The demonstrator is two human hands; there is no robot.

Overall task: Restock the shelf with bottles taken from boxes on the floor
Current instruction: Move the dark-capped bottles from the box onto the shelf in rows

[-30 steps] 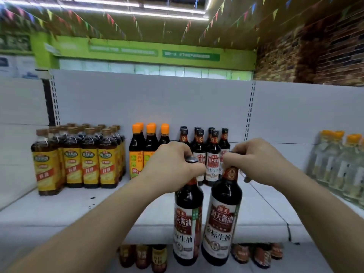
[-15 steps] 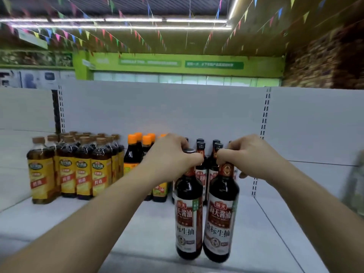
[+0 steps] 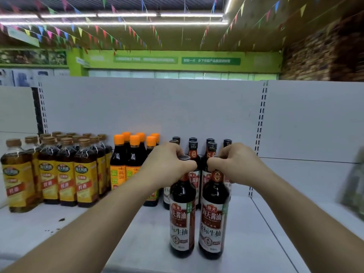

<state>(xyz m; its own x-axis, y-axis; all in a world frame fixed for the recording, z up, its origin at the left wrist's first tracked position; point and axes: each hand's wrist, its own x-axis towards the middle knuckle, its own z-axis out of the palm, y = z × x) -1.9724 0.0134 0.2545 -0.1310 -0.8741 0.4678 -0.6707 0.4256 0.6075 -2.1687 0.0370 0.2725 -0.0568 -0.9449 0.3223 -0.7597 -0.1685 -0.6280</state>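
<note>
A shop: white retail shelf (image 3: 246, 243) stocked with sauce bottles (image 3: 65, 174), bunting (image 3: 78, 30) overhead.

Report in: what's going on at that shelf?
Left hand grips left bottle by neck, right hand grips right bottle. Both upright at shelf front. Matching bottles directly behind.

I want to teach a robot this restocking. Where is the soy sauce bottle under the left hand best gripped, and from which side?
By the narrow neck just under the cap, from above, as the left hand does. The soy sauce bottle is upright, and the twin bottle close on its right blocks a grip on the body.
</note>
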